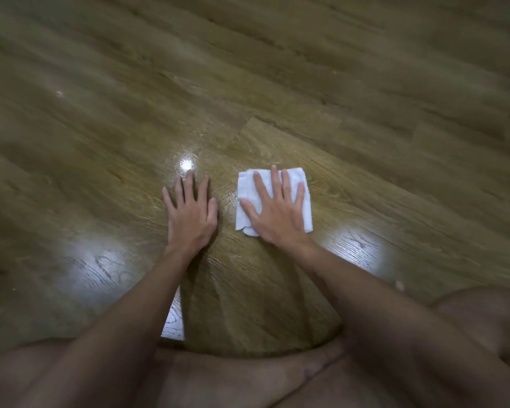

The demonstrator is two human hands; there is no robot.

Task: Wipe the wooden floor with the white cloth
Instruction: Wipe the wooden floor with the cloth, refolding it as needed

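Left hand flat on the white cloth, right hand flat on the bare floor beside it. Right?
Swapped. In the head view the right hand lies flat on the white cloth; the left hand is flat on the bare wooden floor beside it.

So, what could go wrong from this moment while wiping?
The left hand presses flat on the shiny floor, which may be wet; it could slip. The right hand only lies flat on the white cloth without gripping, so the cloth may bunch or slide out during a stroke.
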